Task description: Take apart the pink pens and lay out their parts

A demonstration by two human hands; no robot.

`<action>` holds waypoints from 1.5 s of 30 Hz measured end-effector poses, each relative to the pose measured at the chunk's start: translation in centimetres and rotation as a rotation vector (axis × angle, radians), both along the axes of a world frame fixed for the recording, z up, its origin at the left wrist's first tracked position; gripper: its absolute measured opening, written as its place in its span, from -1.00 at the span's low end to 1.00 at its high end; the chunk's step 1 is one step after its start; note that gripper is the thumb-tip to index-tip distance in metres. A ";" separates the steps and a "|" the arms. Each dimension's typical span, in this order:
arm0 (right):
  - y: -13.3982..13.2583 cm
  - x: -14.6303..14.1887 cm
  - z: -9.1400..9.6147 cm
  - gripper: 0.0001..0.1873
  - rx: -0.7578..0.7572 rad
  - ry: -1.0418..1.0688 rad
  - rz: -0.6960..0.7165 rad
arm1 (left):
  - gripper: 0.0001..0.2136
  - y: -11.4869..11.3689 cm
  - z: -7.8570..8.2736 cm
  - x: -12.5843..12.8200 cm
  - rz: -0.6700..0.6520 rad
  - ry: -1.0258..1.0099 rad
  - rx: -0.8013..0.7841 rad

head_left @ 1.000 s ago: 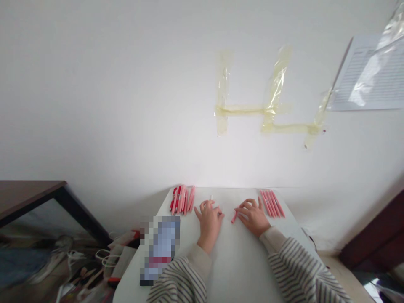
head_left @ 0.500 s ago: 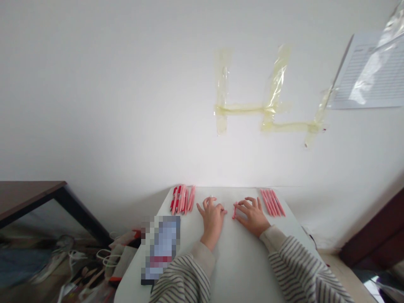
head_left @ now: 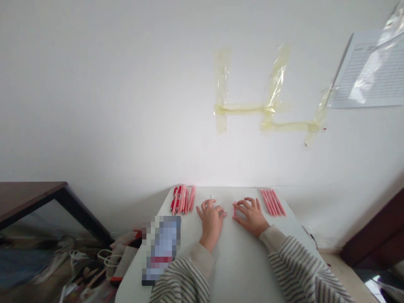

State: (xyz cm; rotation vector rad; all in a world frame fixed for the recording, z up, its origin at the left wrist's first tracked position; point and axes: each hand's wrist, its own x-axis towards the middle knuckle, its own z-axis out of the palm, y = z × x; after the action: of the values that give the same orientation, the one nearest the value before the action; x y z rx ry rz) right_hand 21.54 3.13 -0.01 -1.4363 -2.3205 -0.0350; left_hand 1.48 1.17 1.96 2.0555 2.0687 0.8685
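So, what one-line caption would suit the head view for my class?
Right hand pinching a pink piece, left hand nearby, between pens and pink rods on a white table.

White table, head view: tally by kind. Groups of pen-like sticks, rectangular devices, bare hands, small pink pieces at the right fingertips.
Groups of slim pen-like sticks: 2 (pink-and-red group on the left, all-pink group on the right)
Pixelated, dark-edged rectangular device: 1
Bare hands: 2 (left hand, right hand)
Small pink piece: 1
Total: 6
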 end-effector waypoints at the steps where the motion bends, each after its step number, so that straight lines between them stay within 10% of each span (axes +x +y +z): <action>1: 0.1 0.0 0.0 -0.48 -0.003 0.001 -0.002 | -0.92 -0.2 0.1 -0.1 -0.001 -0.002 -0.002; 45: 1.6 1.6 -2.2 -0.47 -0.089 0.061 -0.035 | -0.74 0.0 0.4 -3.0 0.237 0.155 0.115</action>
State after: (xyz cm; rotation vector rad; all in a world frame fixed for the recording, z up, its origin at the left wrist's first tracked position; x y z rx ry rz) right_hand 23.18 4.78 -2.21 -1.4996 -2.2735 0.1014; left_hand -1.56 1.21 2.41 2.0199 2.4390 0.9064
